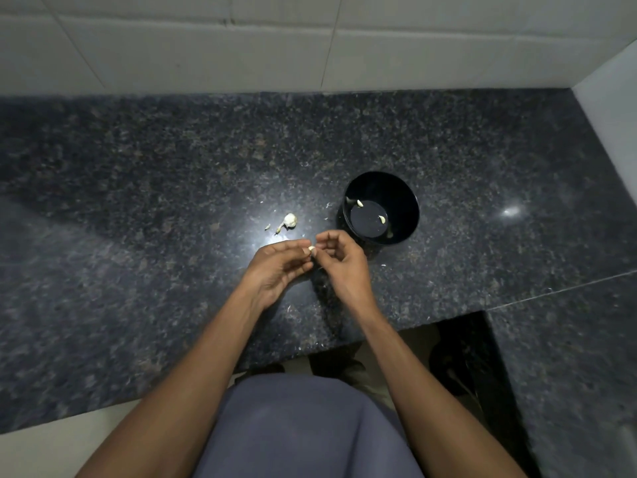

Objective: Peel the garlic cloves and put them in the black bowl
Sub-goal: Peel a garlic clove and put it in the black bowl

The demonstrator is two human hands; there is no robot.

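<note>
garlic clove (311,249) pinched between left hand (275,270) and right hand (339,262) fingertips, near black bowl (410,201).

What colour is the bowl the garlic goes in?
Black, glossy inside and out: the bowl shows clearly in the head view, with pale cloves in it.
</note>
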